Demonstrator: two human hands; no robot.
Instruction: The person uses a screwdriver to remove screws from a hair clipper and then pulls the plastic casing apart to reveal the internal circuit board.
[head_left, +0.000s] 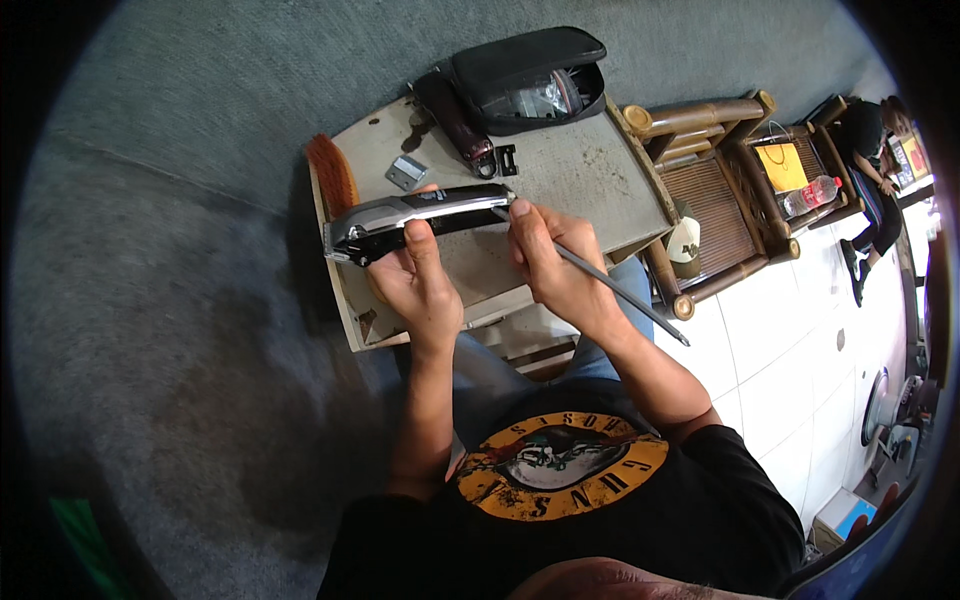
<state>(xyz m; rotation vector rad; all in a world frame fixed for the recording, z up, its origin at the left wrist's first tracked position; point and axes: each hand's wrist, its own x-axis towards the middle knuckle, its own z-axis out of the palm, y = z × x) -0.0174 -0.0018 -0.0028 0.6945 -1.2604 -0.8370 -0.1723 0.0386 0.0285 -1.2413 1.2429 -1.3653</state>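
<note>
Clipper (420, 215), silver and black, lies across the fingers of the left hand (415, 285), held above a small grey work board (590, 180) with its blade end pointing to the person's left. The left fingers are curled up around the body, thumb over the top, gripping it firmly. The right hand (550, 265) is pinched closed on a long thin tool (615, 290), its tip set against the clipper's rear end, the shaft running back past the wrist. On the board behind the hands sit a small metal blade plate (405, 171), a dark red clipper (458, 125) and an open black pouch (530, 80). An orange-bristled brush (332, 172) lies along the board's left edge. A bamboo chair (715, 190) stands to the right.
</note>
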